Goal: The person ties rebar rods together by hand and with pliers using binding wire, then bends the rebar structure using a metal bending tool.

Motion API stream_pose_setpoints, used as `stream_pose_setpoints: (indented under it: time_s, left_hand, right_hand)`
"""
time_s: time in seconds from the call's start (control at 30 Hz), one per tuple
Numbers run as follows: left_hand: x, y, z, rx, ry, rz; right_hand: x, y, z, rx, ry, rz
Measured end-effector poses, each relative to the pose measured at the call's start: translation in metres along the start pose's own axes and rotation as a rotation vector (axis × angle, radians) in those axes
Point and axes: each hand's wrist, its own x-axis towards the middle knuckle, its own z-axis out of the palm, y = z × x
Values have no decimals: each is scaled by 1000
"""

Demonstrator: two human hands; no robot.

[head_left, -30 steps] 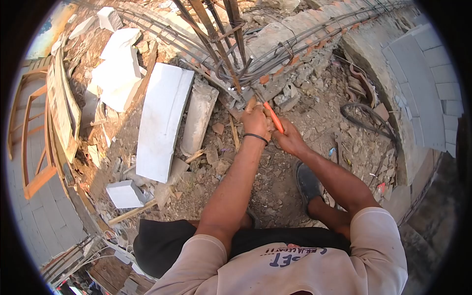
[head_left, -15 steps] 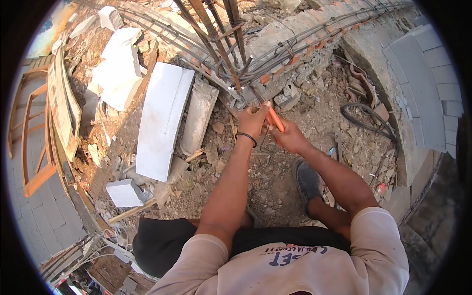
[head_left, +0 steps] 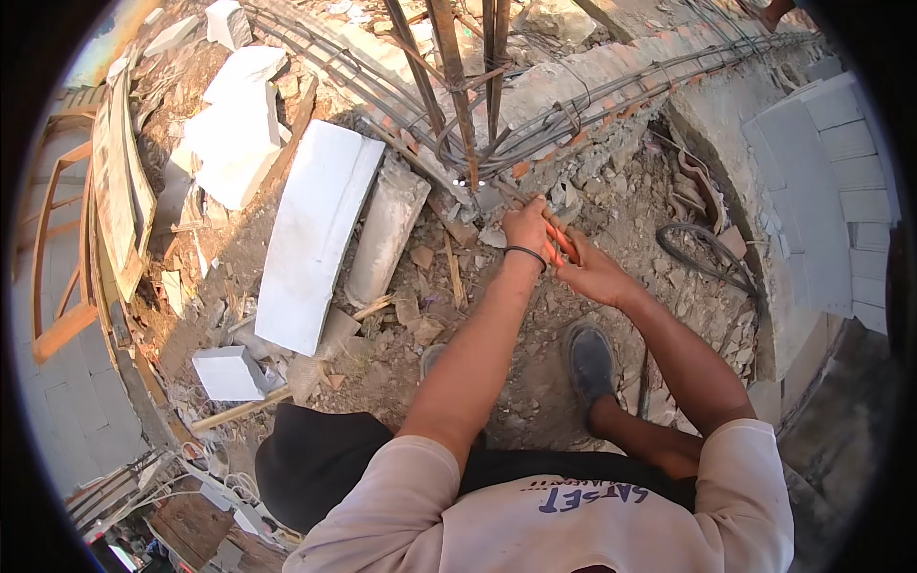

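Ground [head_left: 531, 406]: brown earth, uneven, rubble-strewn, partly sunlit at left.
Contents, left: long pale slab [head_left: 317, 234], one, aslant, underside contact hidden; rough grey concrete length [head_left: 387, 234], one, just beside the slab's right edge; small white block [head_left: 227, 372], one, near the slab's lower end; thin wooden strip [head_left: 239, 412], one, just below the block; large white broken blocks [head_left: 229, 143], several, sun-bleached, beyond the slab. Centre: wood splinter [head_left: 454, 272], one; stone fragments [head_left: 421, 256], numerous, loose; dark shoes [head_left: 590, 358], two, worn, one mostly hidden. Right: dark coil [head_left: 702, 270], one, hose or cable indeterminable, near a concrete wall [head_left: 735, 153].
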Motion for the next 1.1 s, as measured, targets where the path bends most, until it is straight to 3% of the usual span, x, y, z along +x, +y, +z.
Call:
stream_pose_setpoints:
  time_s: [0.03,0.1,0.33,0.4,0.43,0.53,0.6,0.63,0.7,0.73,0.8,0.87,0.97,1.03,1.1]
  left_hand:
    - [0,-4,6,-9,4,-2]
    - [4,-8,17,-101,86,22]
    - [5,-2,46,-157,229,-25]
    - [4,1,48,-173,198,-50]
    - [2,1,49,-188,168,-75]
    - [1,1,45,-230,95,-68]
    - [3,0,41,-198,62,-53]
    - [2,0,40,-201,57,-60]
    - [0,-1,36,-160,97,-56]
    - [0,0,36,-190,65,-63]
    - [-2,5,37,-235,44,-89]
    - [-4,6,35,-273,28,-111]
    - [-5,8,33,-313,0,-106]
    - [-7,10,38,-356,37,-138]
    - [-6,10,42,-298,65,-89]
  right_hand:
    - [-3,-11,4,-8,-5,3]
    - [-4,-25,9,-317,168,16]
    - [-8,-28,-10,-398,235,-78]
    - [-9,-24,-7,-670,477,-185]
    - [-9,-18,-10,-677,479,-175]
    - [-15,-14,-39,-592,308,-168]
    - [-28,-30,-75,-411,44,-95]
    - [-30,-24,-89,-415,48,-88]
    - [-36,-8,-114,43,86,-112]
    - [-49,-15,-121,43,89,-110]
    - [-86,-36,-141,17,-128,112]
    - [-122,-38,-171,3,-143,238]
    - [-153,11,-172,51,-94,253]
    - [-144,53,-152,-254,-261,334]
    - [-122,49,-131,-473,-37,-6]
